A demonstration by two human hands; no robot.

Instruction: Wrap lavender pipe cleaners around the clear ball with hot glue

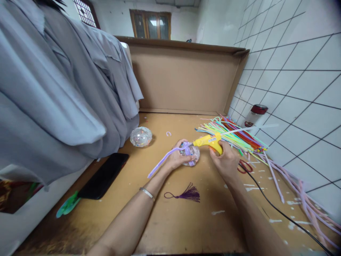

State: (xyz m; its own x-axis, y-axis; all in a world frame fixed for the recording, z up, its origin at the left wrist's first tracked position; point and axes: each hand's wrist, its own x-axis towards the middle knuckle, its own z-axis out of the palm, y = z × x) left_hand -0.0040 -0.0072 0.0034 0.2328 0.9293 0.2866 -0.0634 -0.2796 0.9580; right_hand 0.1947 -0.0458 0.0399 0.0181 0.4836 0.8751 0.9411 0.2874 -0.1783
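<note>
Glue gun nozzle at the lilac strip on the ball

We have the clear ball [196, 153] above the middle of the surface [160, 227], inside the grasp of our left hand [174, 159]. Our left fingers are partly closed around its left side, the thumb laid across the front. A lilac strip [162, 164] wraps the ball between those fingers, its loose tail slanting down over our wrist.

Our right hand [226, 160] is curled round the handle of the yellow glue gun [204, 141], its fingers closed on the grip and well apart from the ball; only the nozzle reaches the strip, and we cannot tell whether it touches.

Nearer us lies a purple tassel [189, 194]. Beyond our left hand sit a small white curl [168, 133] and a second clear ball [141, 137], with a black phone [105, 176] farther left. To our right are red-handled scissors [245, 166], partly behind our hand, a heap of coloured strips [230, 133], and a red-lidded jar [253, 117] by the tiles.
</note>
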